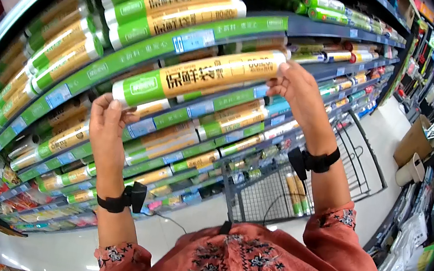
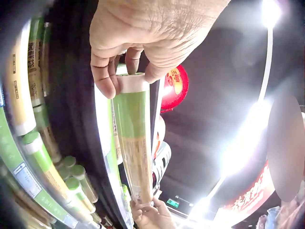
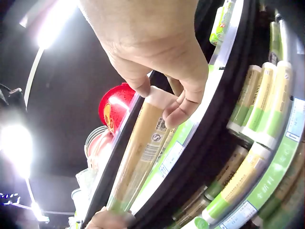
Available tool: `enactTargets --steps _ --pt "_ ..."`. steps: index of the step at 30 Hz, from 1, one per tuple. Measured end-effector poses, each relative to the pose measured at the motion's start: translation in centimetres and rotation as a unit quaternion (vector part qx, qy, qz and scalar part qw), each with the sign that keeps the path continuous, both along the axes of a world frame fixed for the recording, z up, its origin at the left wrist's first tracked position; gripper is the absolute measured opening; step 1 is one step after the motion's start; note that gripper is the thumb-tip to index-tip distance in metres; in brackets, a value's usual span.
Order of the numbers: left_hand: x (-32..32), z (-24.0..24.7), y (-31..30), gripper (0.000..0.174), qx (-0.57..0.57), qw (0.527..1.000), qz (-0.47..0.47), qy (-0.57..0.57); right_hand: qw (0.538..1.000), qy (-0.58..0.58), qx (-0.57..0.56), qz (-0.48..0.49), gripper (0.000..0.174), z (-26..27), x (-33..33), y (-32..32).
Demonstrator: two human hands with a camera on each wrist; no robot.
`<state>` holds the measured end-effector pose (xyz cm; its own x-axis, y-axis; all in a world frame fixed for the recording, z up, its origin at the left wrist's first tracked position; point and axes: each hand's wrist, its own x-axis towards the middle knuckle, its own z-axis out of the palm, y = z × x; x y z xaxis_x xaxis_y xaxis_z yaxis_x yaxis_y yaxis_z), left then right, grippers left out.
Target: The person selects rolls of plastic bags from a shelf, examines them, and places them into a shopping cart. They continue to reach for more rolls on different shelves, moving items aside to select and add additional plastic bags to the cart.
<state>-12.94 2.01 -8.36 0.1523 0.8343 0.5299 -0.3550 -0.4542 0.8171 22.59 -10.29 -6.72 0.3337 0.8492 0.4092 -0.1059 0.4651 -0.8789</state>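
Shelves (image 1: 145, 50): long tiers directly beyond the left hand (image 1: 106, 131) and right hand (image 1: 298, 89), filled with stocked rolls (image 1: 174, 7).
Cart (image 1: 270, 193): wire basket, below the right hand.
Roll (image 1: 197, 77): green and tan, held in front of the shelf edge. Its long axis runs crosswise from hand to hand, green end lower.
Left hand: thumb and fingers pinch the green end.
Right hand: fingertips pinch the tan end, higher up.
Neither hand is nearer, as each holds one end.

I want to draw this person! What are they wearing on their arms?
Rust-orange sleeves with dark embroidered flowers at the cuffs. Each wrist wears a black strap carrying a small black camera; a thin dark cable trails from the left one.
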Motion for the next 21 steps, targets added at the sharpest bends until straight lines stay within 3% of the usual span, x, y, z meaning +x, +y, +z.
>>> enactTargets --steps 4,10,12,21 --pt "-0.5 1.7 0.8 0.032 0.024 0.999 0.006 0.042 0.998 -0.032 0.012 -0.044 0.046 1.9 -0.4 0.7" --pt "0.1 7.5 2.3 0.034 0.097 0.987 0.075 0.102 0.992 -0.104 0.065 -0.035 0.046 6.4 1.4 3.8" --pt "0.7 9.6 3.7 0.036 0.17 0.976 0.093 0.099 0.989 -0.114 0.088 -0.04 0.044 8.3 1.9 5.3" --pt "1.8 17.0 10.2 0.034 0.212 0.96 0.146 0.111 0.969 -0.197 0.115 -0.089 0.044 15.5 3.7 12.6"
